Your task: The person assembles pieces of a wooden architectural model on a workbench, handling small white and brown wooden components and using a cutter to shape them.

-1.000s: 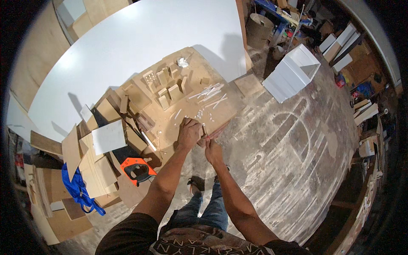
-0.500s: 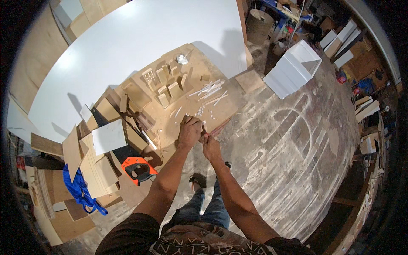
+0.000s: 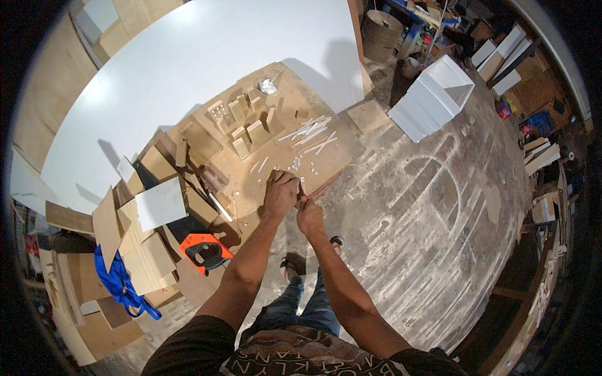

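At the near edge of a brown work board (image 3: 343, 150): one left hand (image 3: 281, 195), fingers curled down; whether they grip anything cannot be told. One right hand (image 3: 310, 217), just beside it, fingers closed on a small reddish item (image 3: 303, 198), mostly hidden between the hands. Small white pieces (image 3: 296, 164) lie beyond the fingertips; white strips (image 3: 308, 130), loosely heaped, lie farther off. Wooden blocks (image 3: 257, 132) stand upright.

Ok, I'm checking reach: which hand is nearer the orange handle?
Left. The left hand is ahead and to the right of the orange handle; the right hand is farther right, beyond the left hand.
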